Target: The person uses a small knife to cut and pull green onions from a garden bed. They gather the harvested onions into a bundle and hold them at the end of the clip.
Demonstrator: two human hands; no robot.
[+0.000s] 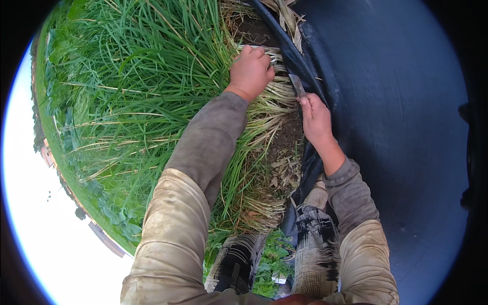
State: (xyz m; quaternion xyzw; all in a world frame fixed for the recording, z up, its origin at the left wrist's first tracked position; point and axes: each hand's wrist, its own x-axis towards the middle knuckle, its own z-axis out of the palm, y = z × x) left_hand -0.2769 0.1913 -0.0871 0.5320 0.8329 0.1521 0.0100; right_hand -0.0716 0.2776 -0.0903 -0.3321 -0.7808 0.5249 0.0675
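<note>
My left hand (251, 72) is closed around a bunch of pale stems at the base of long, chive-like green leaves (164, 72). More whitish stems (280, 93) spread beside it, rooted along a strip of dark soil (288, 129). In my right hand (317, 120) is a knife with a short, flat, squared-off blade (297, 84), soiled in places. The blade lies close to the stem bases, over the edge of the black plastic sheet (389, 95); whether it touches any stem I cannot tell. My left palm and the stems inside it are hidden.
Dry leaf husks (290, 23) lie on the sheet's folded edge. Short cut stubble (265, 211) and dry litter (286, 167) cover the ground nearer my legs (316, 244). Low green weeds (276, 248) grow between them. Broad-leaved plants (114, 213) stand beyond the leaves.
</note>
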